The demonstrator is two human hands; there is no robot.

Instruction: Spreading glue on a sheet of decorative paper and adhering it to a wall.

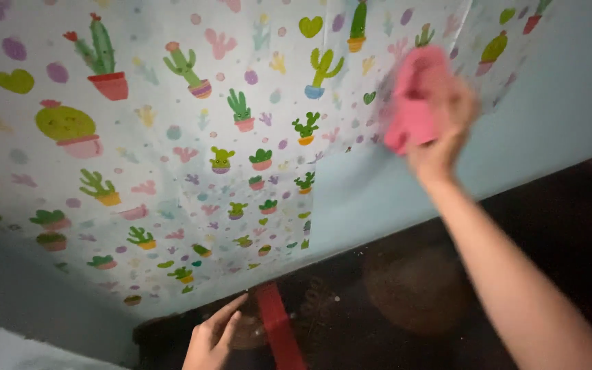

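Observation:
My right hand (440, 130) is raised against the wall and grips a pink cloth (412, 96), pressed on a cactus-patterned covering (173, 137) that is stuck to the pale blue wall (556, 103). The hand and cloth are blurred. My left hand (210, 339) is low at the bottom edge, fingers spread flat on a dark surface (405, 294), just left of a red strip (279, 329). It holds nothing.
The patterned covering fills the upper left and ends at a straight edge near the middle. Bare blue wall shows to the right and along the bottom left. A dark glossy surface with faint round marks lies below the wall.

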